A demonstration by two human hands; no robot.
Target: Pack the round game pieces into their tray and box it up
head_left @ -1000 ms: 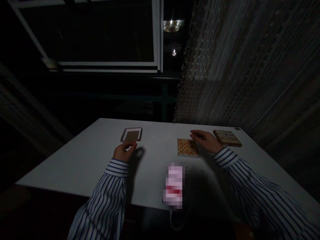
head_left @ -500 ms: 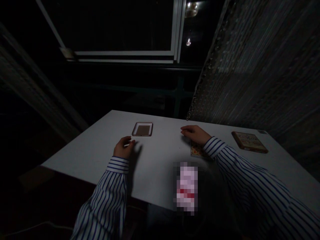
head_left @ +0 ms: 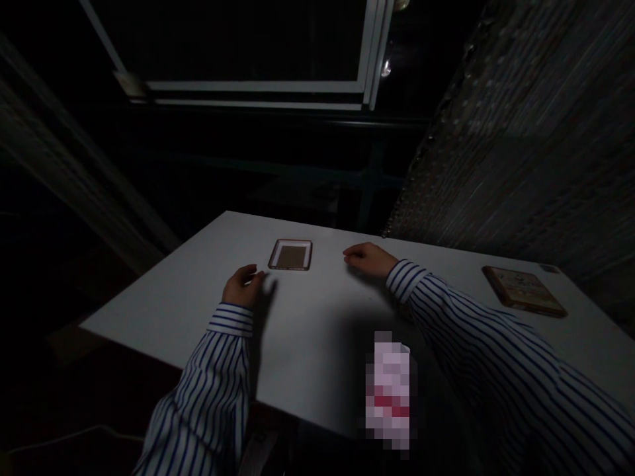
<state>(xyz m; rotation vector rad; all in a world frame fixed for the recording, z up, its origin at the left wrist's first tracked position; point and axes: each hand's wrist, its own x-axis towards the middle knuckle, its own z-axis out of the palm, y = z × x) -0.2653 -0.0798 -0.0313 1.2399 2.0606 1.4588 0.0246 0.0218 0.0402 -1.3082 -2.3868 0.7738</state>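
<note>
Shallow tray [head_left: 291, 256] lies on the table [head_left: 302, 330], nearer my left grip [head_left: 258, 270], fingers parted; right grip [head_left: 346, 254] I cannot tell.

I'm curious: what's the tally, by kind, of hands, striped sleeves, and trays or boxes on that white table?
Hands: 2, left hand and right hand
Striped sleeves: 2, left sleeve and right sleeve
Open shallow tray: 1
Brown illustrated box or lid: 1
Total: 6

Not counted: something mostly hidden by the right sleeve.
</note>
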